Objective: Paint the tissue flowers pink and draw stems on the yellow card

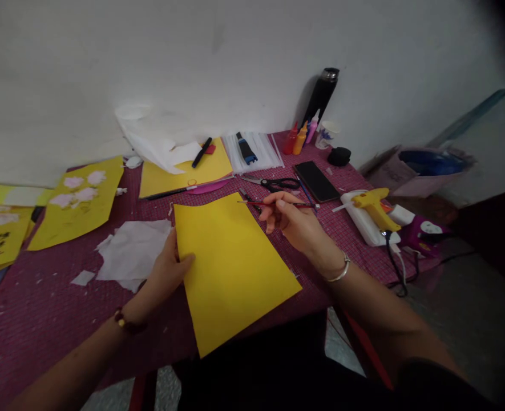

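A blank sheet of yellow paper (pixel 237 274) lies at the table's front edge, its lower part reaching past the edge. My left hand (pixel 170 265) grips the sheet's left side, thumb on top and fingers beneath. Between the thumb and fingers of my right hand (pixel 293 220) is a thin dark red pencil (pixel 261 204), held almost level just above the sheet's upper right corner. Its tip points left. To the left of my left hand is a stack of thin white paper (pixel 134 251), with a small white scrap (pixel 83 278) beside it.
Scissors (pixel 280 183), a black phone (pixel 316 180) and a yellow glue gun (pixel 376 208) with cables lie to the right. Paint bottles (pixel 299 140) and a black flask (pixel 322 94) stand at the back. Yellow sheets with pink flowers (pixel 81 197) are at left.
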Motion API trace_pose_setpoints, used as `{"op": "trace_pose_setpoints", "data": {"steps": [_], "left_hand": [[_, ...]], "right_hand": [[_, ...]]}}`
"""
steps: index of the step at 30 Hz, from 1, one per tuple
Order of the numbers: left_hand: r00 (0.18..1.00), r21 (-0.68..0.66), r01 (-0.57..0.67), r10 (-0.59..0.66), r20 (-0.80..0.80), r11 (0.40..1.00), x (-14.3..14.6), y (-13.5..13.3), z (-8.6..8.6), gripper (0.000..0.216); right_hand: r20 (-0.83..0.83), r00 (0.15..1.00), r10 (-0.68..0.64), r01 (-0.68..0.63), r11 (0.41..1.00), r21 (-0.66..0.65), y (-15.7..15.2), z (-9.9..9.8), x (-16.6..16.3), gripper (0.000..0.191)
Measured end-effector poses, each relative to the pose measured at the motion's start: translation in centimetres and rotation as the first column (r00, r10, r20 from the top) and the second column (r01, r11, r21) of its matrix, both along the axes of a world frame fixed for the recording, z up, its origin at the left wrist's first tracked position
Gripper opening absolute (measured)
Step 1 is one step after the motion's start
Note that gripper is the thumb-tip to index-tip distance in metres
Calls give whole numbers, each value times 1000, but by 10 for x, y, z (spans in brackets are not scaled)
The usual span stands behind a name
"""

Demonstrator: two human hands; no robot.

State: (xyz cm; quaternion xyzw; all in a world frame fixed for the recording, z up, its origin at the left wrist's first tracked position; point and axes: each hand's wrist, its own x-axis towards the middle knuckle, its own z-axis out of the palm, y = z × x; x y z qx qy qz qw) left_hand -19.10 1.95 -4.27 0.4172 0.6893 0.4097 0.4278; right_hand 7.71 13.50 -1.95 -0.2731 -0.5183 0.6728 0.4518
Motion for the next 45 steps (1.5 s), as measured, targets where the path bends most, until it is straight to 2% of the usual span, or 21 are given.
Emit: {"op": "trace_pose_setpoints", "data": {"steps": [3, 6, 9, 13, 17, 20, 24, 26, 28, 34, 39, 45], "left_hand": [[963, -27, 36, -42, -266, 999, -7, -2, -1, 89], [933, -20, 22, -28, -358, 1000, -18, 0, -4, 93], [904, 35, 55, -35, -427, 998, -25, 7, -9, 91], [799, 28, 145, -100, -593, 989, -30, 20, -10, 83], [716, -35, 181, -156, -680, 983, -31, 26, -6, 76], [647, -98, 220, -220, -730, 971, -31, 22, -8, 61], [597, -141, 294, -297, -745, 945, -29, 15, -16, 45], [589, -141, 328, -319, -743, 934, -29, 13, -19, 44], [585, -126, 354, -325, -743, 927, -29, 10, -20, 45], [563, -32, 324, -220, -796, 946, -31, 8, -21, 54], [502, 76, 315, -98, -860, 946, -31, 14, -20, 49], [294, 248, 396, 134, -946, 884, -33, 12, -21, 45]], "right_hand": [[28, 999, 17, -15, 998, -60, 0, -12, -2, 36], [41, 998, 40, -34, 991, -130, -1, -25, -5, 41], [30, 999, 31, -26, 988, -149, -2, -35, -9, 37], [71, 997, 12, -3, 992, -124, -4, -44, -13, 32], [219, 976, 2, -5, 1000, 16, -10, -46, -14, 27], [387, 921, -42, -39, 980, 197, -15, -47, -13, 21], [511, 856, -71, -193, 875, 445, -19, -45, -13, 16], [535, 844, -47, -274, 819, 505, -19, -42, -14, 21], [540, 841, -36, -303, 796, 524, -18, -41, -14, 23], [512, 846, -149, -174, 829, 531, -15, -49, -11, 26], [558, 811, -173, -197, 818, 540, -15, -52, -10, 25], [611, 756, -235, -188, 816, 547, -20, -45, -13, 18]]}}
